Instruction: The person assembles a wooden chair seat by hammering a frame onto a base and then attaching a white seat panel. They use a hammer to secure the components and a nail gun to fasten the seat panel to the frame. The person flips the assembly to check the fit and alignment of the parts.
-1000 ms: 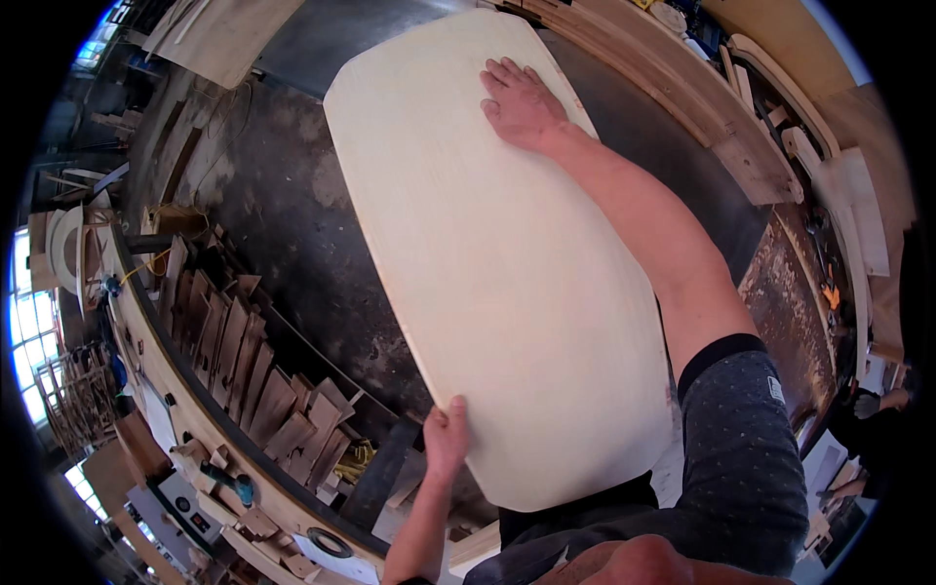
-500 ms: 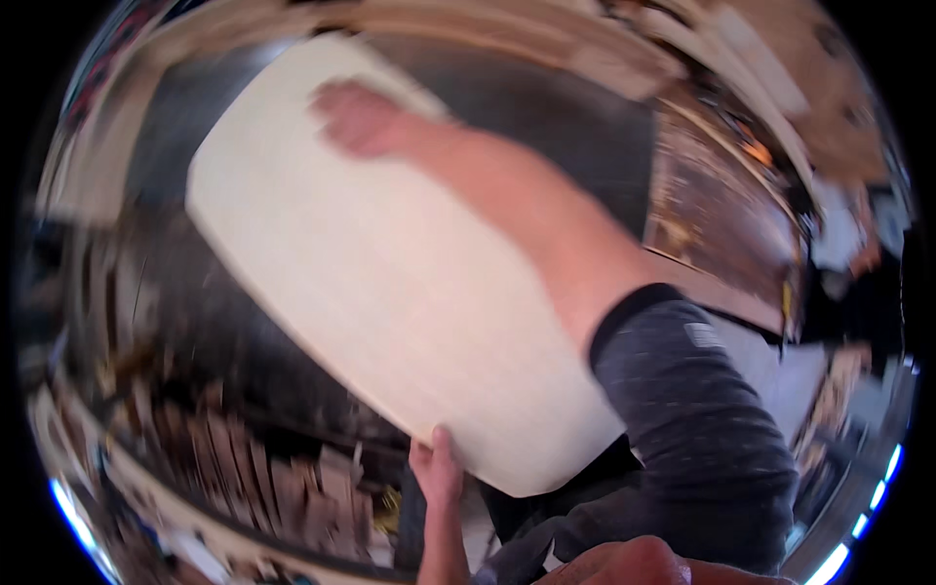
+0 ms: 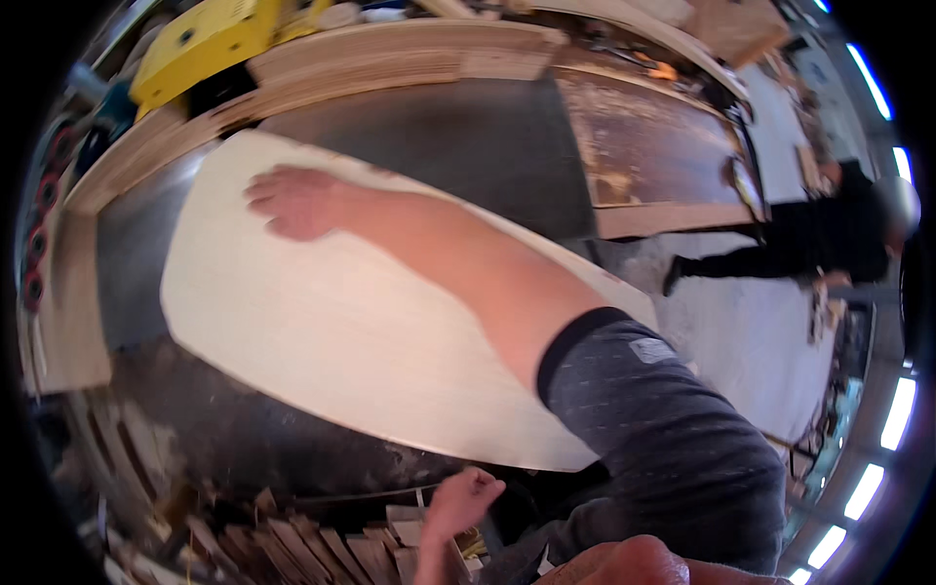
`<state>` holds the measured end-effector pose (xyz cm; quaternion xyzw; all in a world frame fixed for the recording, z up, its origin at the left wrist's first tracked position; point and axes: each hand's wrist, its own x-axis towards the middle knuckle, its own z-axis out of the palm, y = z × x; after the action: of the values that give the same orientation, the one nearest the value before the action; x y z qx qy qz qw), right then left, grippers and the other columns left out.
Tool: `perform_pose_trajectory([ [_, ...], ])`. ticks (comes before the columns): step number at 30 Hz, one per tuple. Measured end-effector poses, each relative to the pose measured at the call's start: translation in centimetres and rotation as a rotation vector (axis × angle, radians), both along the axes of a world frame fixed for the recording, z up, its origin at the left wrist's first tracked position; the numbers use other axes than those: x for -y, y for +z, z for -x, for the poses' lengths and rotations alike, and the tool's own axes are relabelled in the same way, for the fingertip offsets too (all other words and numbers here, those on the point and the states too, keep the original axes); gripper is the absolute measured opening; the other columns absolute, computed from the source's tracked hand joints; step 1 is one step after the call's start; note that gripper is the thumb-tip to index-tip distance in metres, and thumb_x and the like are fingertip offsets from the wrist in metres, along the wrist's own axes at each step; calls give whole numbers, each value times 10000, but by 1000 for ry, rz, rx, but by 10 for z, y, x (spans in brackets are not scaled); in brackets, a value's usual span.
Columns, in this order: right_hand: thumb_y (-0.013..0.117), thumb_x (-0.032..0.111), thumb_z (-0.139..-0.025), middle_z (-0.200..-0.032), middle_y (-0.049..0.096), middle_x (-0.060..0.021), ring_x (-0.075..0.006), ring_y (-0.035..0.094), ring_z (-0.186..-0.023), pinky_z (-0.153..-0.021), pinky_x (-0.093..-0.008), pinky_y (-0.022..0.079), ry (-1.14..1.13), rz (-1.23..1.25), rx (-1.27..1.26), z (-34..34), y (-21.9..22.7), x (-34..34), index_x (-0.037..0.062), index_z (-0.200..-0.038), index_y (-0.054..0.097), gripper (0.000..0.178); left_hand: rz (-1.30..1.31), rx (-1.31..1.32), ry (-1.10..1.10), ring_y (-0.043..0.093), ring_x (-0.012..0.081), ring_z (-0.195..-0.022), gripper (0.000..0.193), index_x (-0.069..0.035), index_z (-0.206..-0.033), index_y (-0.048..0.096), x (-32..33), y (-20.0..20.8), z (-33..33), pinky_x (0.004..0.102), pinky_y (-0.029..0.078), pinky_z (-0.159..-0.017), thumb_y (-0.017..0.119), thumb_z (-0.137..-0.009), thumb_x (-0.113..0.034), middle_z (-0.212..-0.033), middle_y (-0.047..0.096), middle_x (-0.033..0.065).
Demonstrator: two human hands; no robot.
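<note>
A large pale wooden panel (image 3: 322,322) with angled corners lies flat across a dark metal work surface (image 3: 468,136). My right hand (image 3: 297,203) rests on its far left part, fingers stretched out over the wood and holding nothing. The bare right forearm and grey sleeve reach across the panel and hide some of it. Just below the panel's near edge, my left hand (image 3: 463,502) is curled with its fingers drawn in. It is apart from the edge, and nothing shows in it.
Long wooden boards (image 3: 409,58) border the far side, with a yellow machine part (image 3: 205,49) behind them. Upright wood offcuts (image 3: 302,546) stand below the near edge. To the right are a worn brown board (image 3: 653,136) and a person in dark clothes (image 3: 829,224).
My left hand has let go of the panel's near edge and curled beside it. The view has turned, so the panel lies more sideways. My right hand stays on it.
</note>
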<state>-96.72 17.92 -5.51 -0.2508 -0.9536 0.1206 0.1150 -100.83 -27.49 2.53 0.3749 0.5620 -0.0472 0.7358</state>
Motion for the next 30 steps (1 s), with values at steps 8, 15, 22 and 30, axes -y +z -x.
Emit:
perform_pose_trajectory([
  [8, 557, 251, -966, -1566, 479, -128, -295, 372, -1498, -1257, -463, 265, -103, -5, -125, -24, -22, -15, 54, -1419, 568, 494, -1307, -547, 332, 554, 399, -1334, 415, 39, -1376, 566, -264, -11, 133, 437, 425, -1119, 629, -1008, -142, -1385, 603, 258],
  [15, 576, 363, -948, -1541, 512, -111, -294, 379, -1492, -1244, -466, 274, -127, -4, -277, -9, -63, -21, 83, -1354, 625, 496, -1280, -967, -9, 203, 319, -1580, 670, -75, -1583, 375, -432, -115, 171, 709, 116, -1205, 360, -1080, -517, -1689, 296, 109],
  [22, 596, 344, -956, -1544, 484, -110, -294, 333, -1515, -1263, -478, 229, -366, 53, -138, -24, -11, 33, 108, -1316, 626, 432, -1197, -1147, -158, 259, 302, -1554, 712, -95, -1591, 367, -422, -88, 155, 679, 159, -1196, 379, -1055, -564, -1685, 301, 96],
  [30, 692, 268, -887, -1514, 480, -192, -366, 366, -1480, -1210, -545, 309, -1279, 161, -65, -210, 23, 301, 51, -1349, 595, 520, -1143, -1190, -190, 348, 329, -1490, 715, -90, -1562, 413, -422, -55, 159, 698, 218, -1152, 381, -1036, -573, -1640, 367, 97],
])
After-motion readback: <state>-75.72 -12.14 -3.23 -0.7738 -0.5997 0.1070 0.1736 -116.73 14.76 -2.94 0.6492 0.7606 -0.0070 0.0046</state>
